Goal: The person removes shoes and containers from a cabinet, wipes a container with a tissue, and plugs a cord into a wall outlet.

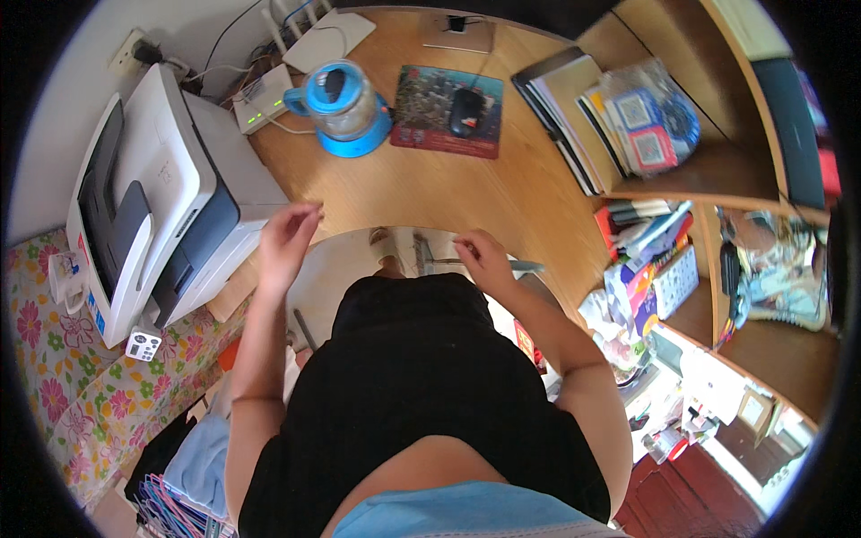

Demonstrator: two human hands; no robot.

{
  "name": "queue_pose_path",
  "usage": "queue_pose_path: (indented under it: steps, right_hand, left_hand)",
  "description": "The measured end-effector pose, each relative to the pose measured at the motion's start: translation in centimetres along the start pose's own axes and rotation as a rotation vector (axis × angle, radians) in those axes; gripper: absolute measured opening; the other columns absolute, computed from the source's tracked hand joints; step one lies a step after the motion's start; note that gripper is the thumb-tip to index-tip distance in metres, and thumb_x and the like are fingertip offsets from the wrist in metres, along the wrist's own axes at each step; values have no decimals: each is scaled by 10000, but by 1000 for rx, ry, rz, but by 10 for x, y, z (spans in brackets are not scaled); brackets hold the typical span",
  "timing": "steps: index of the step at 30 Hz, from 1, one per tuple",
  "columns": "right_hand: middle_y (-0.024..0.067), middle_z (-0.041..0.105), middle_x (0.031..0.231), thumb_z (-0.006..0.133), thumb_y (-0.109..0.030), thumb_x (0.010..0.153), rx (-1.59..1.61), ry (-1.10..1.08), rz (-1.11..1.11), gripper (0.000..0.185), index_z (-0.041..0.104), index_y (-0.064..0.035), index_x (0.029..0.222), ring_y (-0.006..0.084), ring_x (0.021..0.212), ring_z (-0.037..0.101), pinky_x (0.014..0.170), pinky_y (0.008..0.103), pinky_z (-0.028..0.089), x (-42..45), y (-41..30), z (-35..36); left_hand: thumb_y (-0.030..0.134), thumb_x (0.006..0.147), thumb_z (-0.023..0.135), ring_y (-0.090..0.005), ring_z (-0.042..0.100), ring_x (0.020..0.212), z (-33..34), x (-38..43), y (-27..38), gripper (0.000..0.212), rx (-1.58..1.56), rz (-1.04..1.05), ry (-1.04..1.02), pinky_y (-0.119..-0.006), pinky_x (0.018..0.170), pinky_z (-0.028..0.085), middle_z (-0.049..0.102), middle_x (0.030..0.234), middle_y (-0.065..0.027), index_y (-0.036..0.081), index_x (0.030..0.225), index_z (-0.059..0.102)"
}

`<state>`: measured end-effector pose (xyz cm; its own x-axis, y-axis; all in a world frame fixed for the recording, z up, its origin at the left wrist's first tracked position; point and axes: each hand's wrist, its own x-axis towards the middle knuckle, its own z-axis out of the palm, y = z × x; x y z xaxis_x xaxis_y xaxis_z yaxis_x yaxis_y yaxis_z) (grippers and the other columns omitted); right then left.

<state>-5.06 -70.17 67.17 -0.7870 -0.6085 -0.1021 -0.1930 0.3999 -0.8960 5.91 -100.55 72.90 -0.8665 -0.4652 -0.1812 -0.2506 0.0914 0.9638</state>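
My left hand [289, 241] hovers by the front edge of the wooden desk [444, 181], beside the right side of a white printer [161, 161]. Its thumb and fingers are loosely bent and nothing is between them. Over the desk's front edge, further right, is my right hand [483, 261], its fingers curled in with a small gap and no object showing. Beyond both hands stands a glass electric kettle [343, 111] with a blue lid, handle and base. To its right a black computer mouse [466, 112] rests on a patterned mouse pad [420, 101].
Behind the kettle are a white router [329, 44], a box with green lights [262, 101] and cables. A wooden shelf [726, 181] with folders [565, 107], books and bags borders the right. A flowered cloth [74, 376] lies under the printer. Clothes hangers [171, 508] are at lower left.
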Motion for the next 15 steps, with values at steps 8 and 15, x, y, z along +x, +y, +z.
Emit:
queue_pose_path:
  steps: [8, 15]
  right_hand:
    - [95, 561, 738, 585, -88, 804, -89, 456, 193, 84, 600, -35, 868, 170, 559, 505, 516, 273, 411, -161, 45, -86]
    - [101, 585, 774, 594, -90, 797, -267, 481, 287, 82, 603, -38, 860, 186, 593, 533, 539, 290, 426, -241, 56, -108]
  left_hand:
    - [135, 775, 508, -260, 420, 1157, 127, 99, -45, 285, 1515, 764, -76, -454, 1013, 261, 499, 1202, -111, 39, 1031, 588]
    - [254, 897, 324, -238, 153, 1340, 145, 189, -82, 476, 2348, 626, -178, -468, 1084, -34, 284, 1411, -89, 102, 1348, 314]
